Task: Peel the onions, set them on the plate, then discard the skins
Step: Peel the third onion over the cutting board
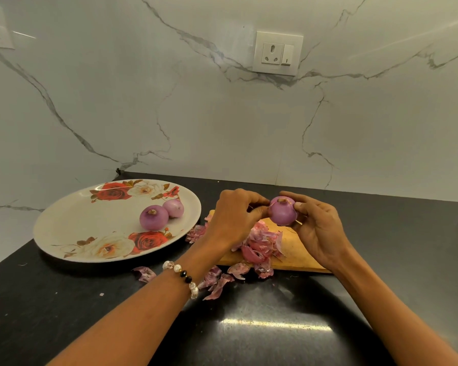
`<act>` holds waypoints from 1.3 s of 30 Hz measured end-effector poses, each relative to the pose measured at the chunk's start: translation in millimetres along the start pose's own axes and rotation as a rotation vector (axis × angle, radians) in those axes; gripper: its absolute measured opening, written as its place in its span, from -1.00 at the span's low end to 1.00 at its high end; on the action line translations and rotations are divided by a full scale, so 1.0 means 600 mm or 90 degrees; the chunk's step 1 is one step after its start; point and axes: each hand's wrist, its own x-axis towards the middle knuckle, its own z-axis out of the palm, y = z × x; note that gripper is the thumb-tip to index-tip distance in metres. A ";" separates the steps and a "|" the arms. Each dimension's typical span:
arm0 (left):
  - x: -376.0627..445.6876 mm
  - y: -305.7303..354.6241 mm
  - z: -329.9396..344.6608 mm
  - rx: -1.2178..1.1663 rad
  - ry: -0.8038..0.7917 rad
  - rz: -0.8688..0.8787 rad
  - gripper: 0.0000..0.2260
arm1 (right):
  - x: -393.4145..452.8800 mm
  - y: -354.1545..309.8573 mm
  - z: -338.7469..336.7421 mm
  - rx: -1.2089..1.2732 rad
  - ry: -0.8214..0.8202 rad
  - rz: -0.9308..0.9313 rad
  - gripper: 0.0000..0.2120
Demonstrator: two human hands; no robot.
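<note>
I hold a purple onion point(282, 213) above the wooden cutting board point(294, 253). My right hand point(319, 231) grips it from the right and below. My left hand point(232, 220) pinches at its left side with curled fingers. Two peeled onions point(154, 217) point(173, 208) lie on the right part of the white rose-patterned plate point(90, 223). A heap of pink onion skins point(259, 244) covers the board under my hands.
More loose skins point(217, 282) lie scattered on the black counter point(249, 326) in front of the board, one piece point(144, 273) near the plate's front rim. A marble wall with a socket point(277, 53) closes off the back.
</note>
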 end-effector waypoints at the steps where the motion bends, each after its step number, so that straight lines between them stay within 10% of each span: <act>1: -0.001 -0.001 -0.001 0.009 0.006 0.009 -0.80 | 0.000 0.001 -0.001 -0.013 -0.006 -0.004 -0.75; 24: -0.003 -0.012 0.005 0.140 0.053 0.114 -0.92 | 0.003 0.012 -0.005 -0.095 -0.034 -0.048 -0.74; 39: -0.004 0.012 -0.001 -0.414 0.052 -0.353 -0.87 | 0.004 0.007 0.002 0.044 -0.008 -0.021 -0.75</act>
